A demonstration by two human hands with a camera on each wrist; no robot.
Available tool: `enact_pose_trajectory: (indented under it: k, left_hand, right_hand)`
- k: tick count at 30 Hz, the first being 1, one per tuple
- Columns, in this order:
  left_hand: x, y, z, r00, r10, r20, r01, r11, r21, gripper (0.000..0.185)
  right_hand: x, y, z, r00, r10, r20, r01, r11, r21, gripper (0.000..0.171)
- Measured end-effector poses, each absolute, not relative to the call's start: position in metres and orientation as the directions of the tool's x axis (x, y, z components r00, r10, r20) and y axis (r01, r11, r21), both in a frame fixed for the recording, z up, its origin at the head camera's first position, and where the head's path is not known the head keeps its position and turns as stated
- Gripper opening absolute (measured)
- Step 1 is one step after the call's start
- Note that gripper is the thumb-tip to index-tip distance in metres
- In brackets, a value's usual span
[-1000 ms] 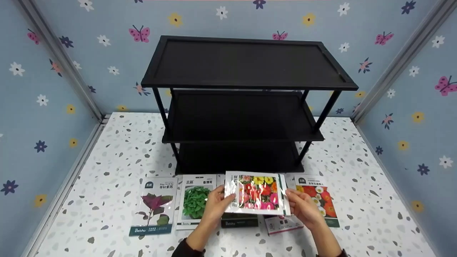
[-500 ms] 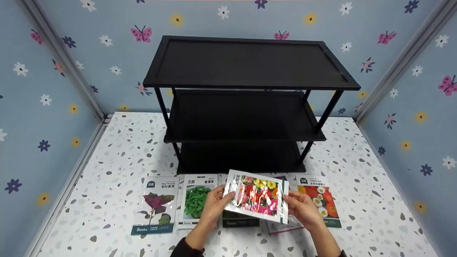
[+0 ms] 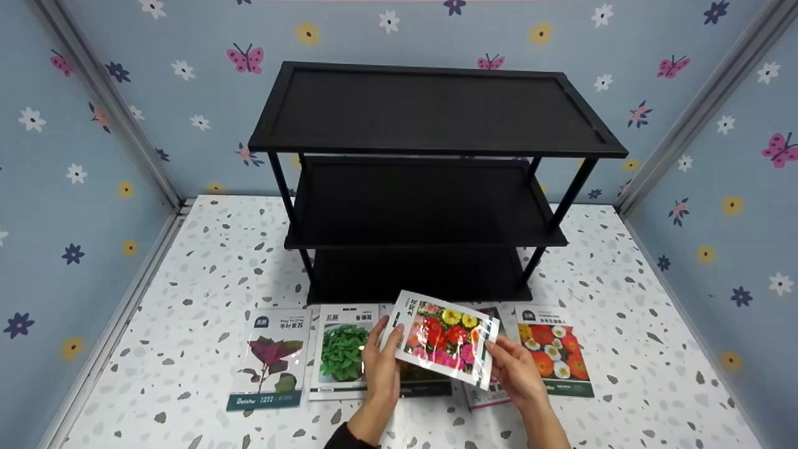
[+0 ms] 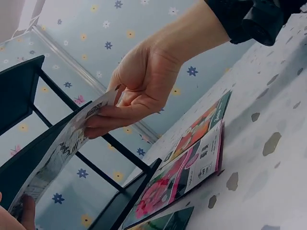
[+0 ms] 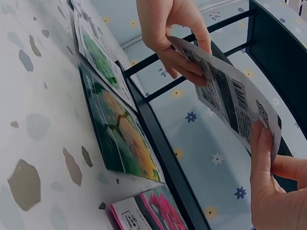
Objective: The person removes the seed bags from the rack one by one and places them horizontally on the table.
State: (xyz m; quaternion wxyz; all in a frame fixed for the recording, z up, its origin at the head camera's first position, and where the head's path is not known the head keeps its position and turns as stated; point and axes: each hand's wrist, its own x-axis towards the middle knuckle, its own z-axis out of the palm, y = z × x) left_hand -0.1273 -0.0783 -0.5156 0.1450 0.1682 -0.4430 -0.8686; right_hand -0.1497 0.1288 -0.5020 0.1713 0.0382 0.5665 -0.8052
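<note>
A glossy seed packet (image 3: 446, 340) printed with red, yellow and pink flowers is held tilted above the table, in front of the black shelf. My left hand (image 3: 386, 337) pinches its left edge and my right hand (image 3: 497, 357) pinches its lower right corner. The right wrist view shows the packet's printed back with a barcode (image 5: 230, 100), my left hand (image 5: 184, 60) on its far end and my right hand (image 5: 268, 143) on the near end. In the left wrist view my right hand (image 4: 103, 117) grips the packet (image 4: 60, 151).
A black three-tier shelf (image 3: 430, 149) stands at the back of the speckled table (image 3: 187, 268). A row of packets lies below the hands: purple-leaf (image 3: 269, 358), green-leaf (image 3: 341, 352), dark (image 3: 427, 386), pink (image 3: 492, 394), red-and-white flowers (image 3: 553, 358). Patterned walls close three sides.
The held packet has turned clockwise and now tilts, its right end lower. Both hands have drawn closer together, the left hand turning more upright along the packet's edge.
</note>
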Motion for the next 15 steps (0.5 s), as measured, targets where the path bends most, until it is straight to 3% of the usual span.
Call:
enact_pose_trajectory:
  k: [9, 15]
  left_hand:
    - [-0.126, -0.077, -0.511, -0.893, -0.405, -0.197, 0.173, -0.713, 0.68, 0.036]
    - [-0.128, -0.065, -0.53, -0.924, -0.371, -0.093, 0.215, -0.705, 0.675, 0.032]
  right_hand:
    - [-0.148, 0.12, -0.503, -0.939, -0.178, -0.294, 0.337, -0.312, -0.888, 0.036]
    - [-0.146, 0.111, -0.506, -0.951, -0.144, -0.272, 0.307, -0.378, -0.873, 0.042]
